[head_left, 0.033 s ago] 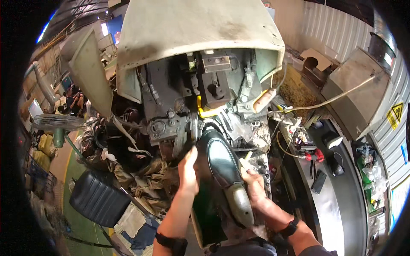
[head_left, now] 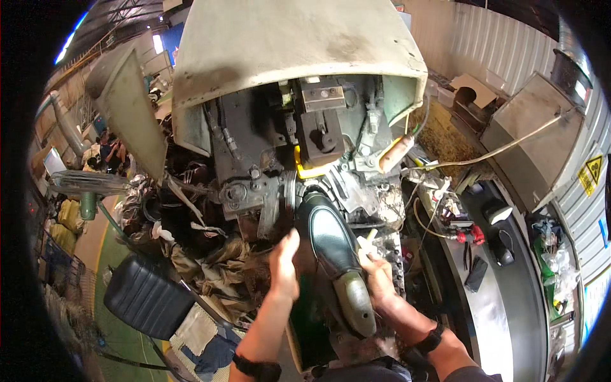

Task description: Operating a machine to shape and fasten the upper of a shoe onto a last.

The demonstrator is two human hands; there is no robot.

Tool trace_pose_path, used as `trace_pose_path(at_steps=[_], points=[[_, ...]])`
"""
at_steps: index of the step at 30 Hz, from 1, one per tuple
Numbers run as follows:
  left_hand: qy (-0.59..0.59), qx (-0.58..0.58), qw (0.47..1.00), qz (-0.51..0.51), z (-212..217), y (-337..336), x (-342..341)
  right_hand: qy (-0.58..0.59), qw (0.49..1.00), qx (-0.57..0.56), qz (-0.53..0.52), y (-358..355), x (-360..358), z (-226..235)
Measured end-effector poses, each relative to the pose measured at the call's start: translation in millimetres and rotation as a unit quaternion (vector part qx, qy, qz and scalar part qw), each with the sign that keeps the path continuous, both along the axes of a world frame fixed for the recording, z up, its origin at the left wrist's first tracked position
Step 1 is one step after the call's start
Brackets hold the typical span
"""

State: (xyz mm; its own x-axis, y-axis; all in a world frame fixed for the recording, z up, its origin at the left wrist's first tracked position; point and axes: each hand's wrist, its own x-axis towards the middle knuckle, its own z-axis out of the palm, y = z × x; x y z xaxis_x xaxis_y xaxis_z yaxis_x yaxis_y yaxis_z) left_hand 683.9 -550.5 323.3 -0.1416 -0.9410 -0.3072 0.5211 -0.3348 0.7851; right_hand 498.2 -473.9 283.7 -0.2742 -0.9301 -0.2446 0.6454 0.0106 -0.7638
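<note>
A black shoe upper [head_left: 328, 232], shiny on its top, sits on a greyish-green last [head_left: 355, 302] in front of a large machine, and its toe points away from the person, toward the metal clamps. The bare end of the last comes out at the heel side, nearer to the person's body. The left hand [head_left: 284, 264] stands just beside the shoe upper on its left, with the fingers straight and pointing upward; it grasps nothing, and a narrow gap seems to be between it and the shoe. The right hand [head_left: 377, 277] is at the other side, near the heel, and its fingers are bent around a small pale piece [head_left: 366, 242], whose exact kind I cannot tell. Whether this hand also touches the shoe, I cannot tell either. Each wrist wears a dark band. Above the toe there is a dark metal block, with a bent yellow part [head_left: 309, 170] beside its lower end, and a wide cream hood [head_left: 299, 51] covers the machine from above. To the right, a tan handle [head_left: 396, 153] leans at an angle. Further right, a red fitting [head_left: 471, 234] and a dark flat object [head_left: 475, 274] lie on the metal bench.
</note>
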Motion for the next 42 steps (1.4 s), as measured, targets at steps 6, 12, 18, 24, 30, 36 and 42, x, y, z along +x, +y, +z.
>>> trace_pose_path(at_steps=[6, 12, 18, 24, 30, 36, 42], points=[[0.048, 0.097, 0.988, 0.109, -36, 25, -37, -0.074, 0.996, 0.021, -0.044, -55, 2, -29], [0.123, 0.163, 0.972, 0.120, -52, 1, -41, -0.067, 0.994, 0.058, -0.067, -76, 0, -48], [0.183, 0.172, 0.966, 0.055, -65, -2, -32, -0.013, 0.996, 0.063, -0.067, -71, 5, -30], [0.120, 0.177, 0.970, 0.116, -63, 2, -36, -0.056, 0.995, 0.066, -0.047, -68, 6, -24], [0.026, 0.134, 0.971, 0.196, -78, -5, -48, -0.052, 0.997, 0.046, -0.039, -77, 5, -48], [-0.011, 0.094, 0.973, 0.210, -98, -11, -50, -0.063, 0.997, 0.015, -0.029, -82, 4, -61], [-0.056, 0.052, 0.971, 0.225, -104, -13, -55, -0.069, 0.997, -0.012, -0.044, -89, 5, -68]])
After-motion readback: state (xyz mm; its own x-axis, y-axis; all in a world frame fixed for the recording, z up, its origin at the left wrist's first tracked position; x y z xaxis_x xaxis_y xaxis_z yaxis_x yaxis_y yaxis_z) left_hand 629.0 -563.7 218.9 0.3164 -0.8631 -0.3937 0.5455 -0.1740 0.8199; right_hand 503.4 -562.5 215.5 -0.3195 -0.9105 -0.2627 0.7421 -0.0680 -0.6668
